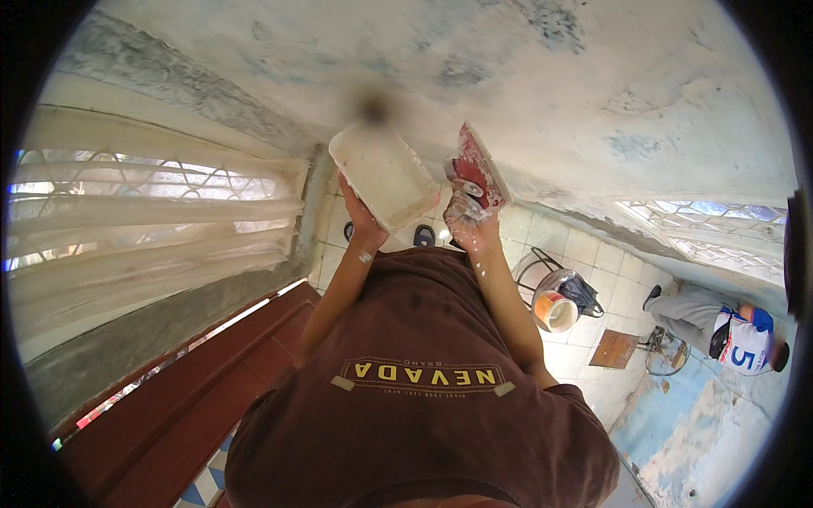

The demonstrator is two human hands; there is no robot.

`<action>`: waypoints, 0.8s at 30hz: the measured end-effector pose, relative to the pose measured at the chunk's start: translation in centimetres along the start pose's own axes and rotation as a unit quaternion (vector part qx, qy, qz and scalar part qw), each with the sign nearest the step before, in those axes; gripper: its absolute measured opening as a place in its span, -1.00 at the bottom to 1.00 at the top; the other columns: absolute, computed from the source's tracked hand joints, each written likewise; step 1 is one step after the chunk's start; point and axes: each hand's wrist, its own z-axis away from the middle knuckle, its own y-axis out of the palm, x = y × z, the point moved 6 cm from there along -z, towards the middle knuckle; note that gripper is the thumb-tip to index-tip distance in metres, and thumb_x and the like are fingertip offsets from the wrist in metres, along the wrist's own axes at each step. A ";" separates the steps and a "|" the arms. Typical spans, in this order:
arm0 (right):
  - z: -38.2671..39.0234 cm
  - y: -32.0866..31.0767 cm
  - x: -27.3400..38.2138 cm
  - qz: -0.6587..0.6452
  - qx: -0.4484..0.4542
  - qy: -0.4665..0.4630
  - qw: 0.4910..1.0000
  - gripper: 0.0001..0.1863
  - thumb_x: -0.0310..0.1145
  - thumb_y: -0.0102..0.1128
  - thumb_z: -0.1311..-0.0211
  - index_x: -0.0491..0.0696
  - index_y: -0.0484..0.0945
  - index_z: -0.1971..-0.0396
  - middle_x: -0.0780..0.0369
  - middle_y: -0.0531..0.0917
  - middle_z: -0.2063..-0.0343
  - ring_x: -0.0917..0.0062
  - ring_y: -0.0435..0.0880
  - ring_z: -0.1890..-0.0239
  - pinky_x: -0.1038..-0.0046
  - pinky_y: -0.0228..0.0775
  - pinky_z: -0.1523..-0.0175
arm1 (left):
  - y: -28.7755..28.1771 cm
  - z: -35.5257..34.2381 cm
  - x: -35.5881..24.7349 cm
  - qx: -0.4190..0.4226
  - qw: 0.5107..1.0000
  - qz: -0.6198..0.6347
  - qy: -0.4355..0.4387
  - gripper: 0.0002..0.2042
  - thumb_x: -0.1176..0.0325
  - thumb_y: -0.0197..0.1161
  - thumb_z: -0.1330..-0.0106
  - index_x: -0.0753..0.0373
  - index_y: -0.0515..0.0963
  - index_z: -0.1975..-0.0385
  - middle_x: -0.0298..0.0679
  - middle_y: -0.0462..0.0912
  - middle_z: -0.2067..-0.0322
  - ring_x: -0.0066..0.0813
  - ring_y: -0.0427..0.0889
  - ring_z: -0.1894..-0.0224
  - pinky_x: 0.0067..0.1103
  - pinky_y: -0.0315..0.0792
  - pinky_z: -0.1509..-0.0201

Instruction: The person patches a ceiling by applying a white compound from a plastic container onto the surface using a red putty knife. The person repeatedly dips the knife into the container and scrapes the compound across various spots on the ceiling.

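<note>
My left hand (362,222) grips a pale rectangular tub (385,173) by its left side, its inside coated with whitish filler. To the right of the tub, my right hand (470,218) is closed around the handle of a red plastering trowel (480,167) smeared with white. White filler also spots my right fingers and wrist. The trowel stands close to the patchy plastered wall (576,110); whether it touches the wall I cannot tell. A gap separates tub and trowel.
Curtained windows with patterned grilles (186,182) line the left. On the tiled floor (542,229) at right stand a chair (542,275) and an orange-white bucket (555,311) beside a dark bag (579,292). Farther right, another person (728,334) is near a brown board (616,349).
</note>
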 end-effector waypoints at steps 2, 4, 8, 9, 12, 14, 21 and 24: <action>-0.4 -0.9 0.8 0.041 -0.039 -0.031 0.998 -0.60 -0.34 0.05 -0.38 -0.21 0.37 -0.13 0.28 0.54 0.45 0.66 0.46 0.58 0.67 0.38 0.53 | -0.8 0.0 -0.9 -0.003 1.000 -0.006 0.013 -0.32 -0.33 -0.24 -0.41 0.01 0.21 -0.35 -0.27 0.42 -0.22 -0.19 0.49 -0.22 -0.12 0.44 -0.25; -0.8 -1.2 1.4 0.083 -0.074 -0.062 0.992 -0.57 -0.37 0.06 -0.35 -0.21 0.34 -0.15 0.24 0.61 0.40 0.61 0.56 0.50 0.62 0.47 0.46 | -2.6 -0.5 -2.0 0.002 1.000 0.017 0.015 -0.33 -0.32 -0.22 -0.41 0.01 0.22 -0.35 -0.27 0.42 -0.22 -0.19 0.49 -0.22 -0.12 0.43 -0.26; -1.1 -1.9 2.9 0.172 -0.259 -0.193 0.931 -0.82 -0.42 0.16 -0.26 -0.09 0.59 0.16 0.24 0.69 0.24 0.55 0.69 0.24 0.55 0.60 0.23 | -4.4 -0.7 -4.2 0.003 0.998 0.055 0.022 -0.33 -0.33 -0.25 -0.42 -0.01 0.23 -0.36 -0.31 0.39 -0.26 -0.21 0.44 -0.26 -0.17 0.40 -0.29; -1.4 -1.6 2.9 0.200 -0.246 -0.189 0.929 -0.83 -0.43 0.19 -0.25 -0.07 0.60 0.18 0.25 0.69 0.22 0.54 0.70 0.22 0.56 0.60 0.21 | -4.9 -0.7 -4.9 -0.008 0.998 0.052 0.032 -0.33 -0.33 -0.23 -0.42 -0.01 0.24 -0.35 -0.31 0.40 -0.25 -0.21 0.44 -0.25 -0.16 0.41 -0.28; -3.3 -1.8 2.8 0.243 -0.197 -0.194 0.930 -0.73 -0.47 0.21 -0.24 -0.13 0.54 0.06 0.22 0.64 0.05 0.47 0.65 0.03 0.47 0.54 -0.07 | -6.0 -0.7 -6.9 -0.030 0.997 0.037 0.053 -0.34 -0.32 -0.19 -0.41 -0.01 0.26 -0.33 -0.31 0.42 -0.24 -0.20 0.46 -0.24 -0.14 0.42 -0.27; -4.6 -1.5 2.2 0.267 -0.163 -0.223 0.924 -0.76 -0.47 0.17 -0.29 -0.14 0.53 0.06 0.20 0.64 0.06 0.48 0.64 0.04 0.47 0.53 -0.07 | -6.3 -0.7 -8.6 -0.039 0.997 0.024 0.064 -0.35 -0.31 -0.18 -0.41 0.00 0.26 -0.33 -0.31 0.43 -0.23 -0.20 0.46 -0.24 -0.13 0.42 -0.26; -8.7 0.0 -0.7 0.338 -0.112 -0.296 0.886 -0.79 -0.39 0.14 -0.36 -0.21 0.52 0.13 0.14 0.64 0.14 0.46 0.62 0.07 0.39 0.55 -0.07 | -6.3 -2.2 -12.5 0.005 0.997 0.079 0.022 -0.41 -0.26 -0.12 -0.42 -0.04 0.27 -0.31 -0.37 0.44 -0.20 -0.26 0.46 -0.24 -0.15 0.39 -0.29; -10.6 0.8 -1.6 0.420 -0.143 -0.315 0.839 -0.73 -0.35 0.02 -0.43 -0.27 0.49 0.11 0.08 0.62 0.13 0.40 0.62 0.05 0.35 0.53 -0.16 | -7.3 -3.5 -13.9 -0.009 0.999 0.034 0.027 -0.38 -0.29 -0.14 -0.41 -0.05 0.25 -0.33 -0.35 0.40 -0.24 -0.23 0.43 -0.26 -0.13 0.38 -0.30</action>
